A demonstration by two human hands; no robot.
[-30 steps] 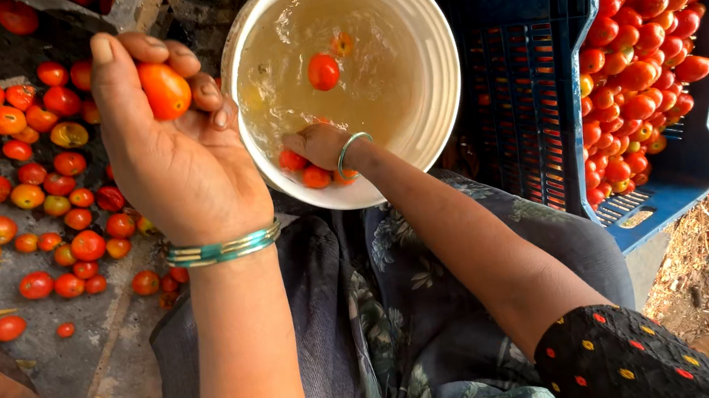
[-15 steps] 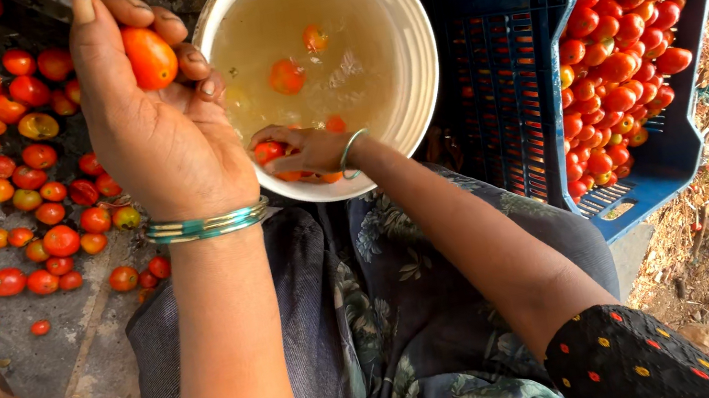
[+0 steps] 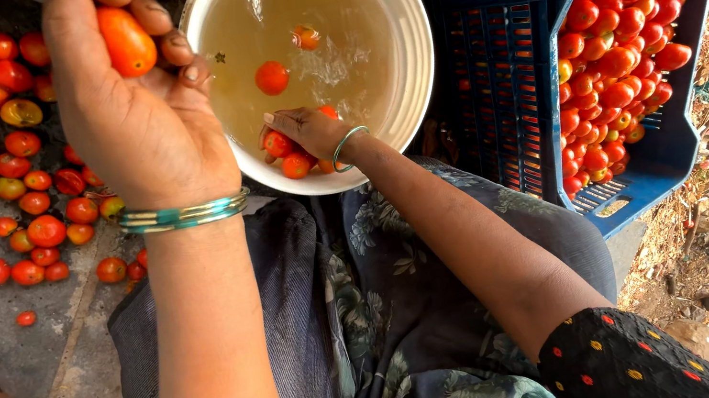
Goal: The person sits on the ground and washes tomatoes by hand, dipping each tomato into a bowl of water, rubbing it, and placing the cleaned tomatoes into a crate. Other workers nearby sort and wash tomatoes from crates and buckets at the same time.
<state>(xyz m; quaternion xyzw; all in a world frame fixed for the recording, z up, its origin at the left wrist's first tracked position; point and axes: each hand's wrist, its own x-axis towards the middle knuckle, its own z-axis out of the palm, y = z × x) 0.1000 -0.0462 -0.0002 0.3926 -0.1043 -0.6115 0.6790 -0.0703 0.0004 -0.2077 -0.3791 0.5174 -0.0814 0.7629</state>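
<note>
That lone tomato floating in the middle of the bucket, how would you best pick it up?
Probably from straight above, fingers closing around the tomato's round sides. It floats free in the water, apart from the bucket wall and from the right hand, so nothing blocks a drop from the top. Being round, wet and afloat, it would likely slide away from a sideways push, so cup it rather than pinch.

Oblong orange-red tomato (image 3: 125, 39) upright; small red tomato (image 3: 278, 143) in water
</note>
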